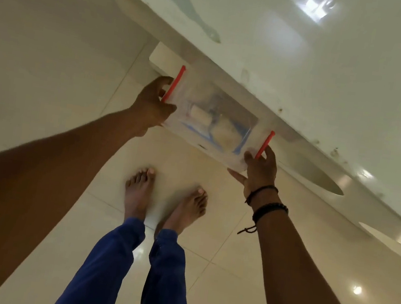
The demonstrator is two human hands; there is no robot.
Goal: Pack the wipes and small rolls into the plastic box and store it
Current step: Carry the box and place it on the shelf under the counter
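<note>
A clear plastic box (196, 136) with a lid and two red side latches (175, 84) hangs in the air just under the edge of a white table (309, 64). Through its wall I see a small white roll (200, 117) and a blue-and-white pack of wipes (225, 133). My left hand (153, 105) grips the box's left end by the latch. My right hand (260, 168) grips the right end beside the other red latch. Part of the box is hidden below the table edge.
The glossy white table fills the upper right, its top worn and stained (186, 8). A white table leg (163, 59) stands left of the box. Below are cream floor tiles (50, 79), my bare feet (164, 198) and blue trousers.
</note>
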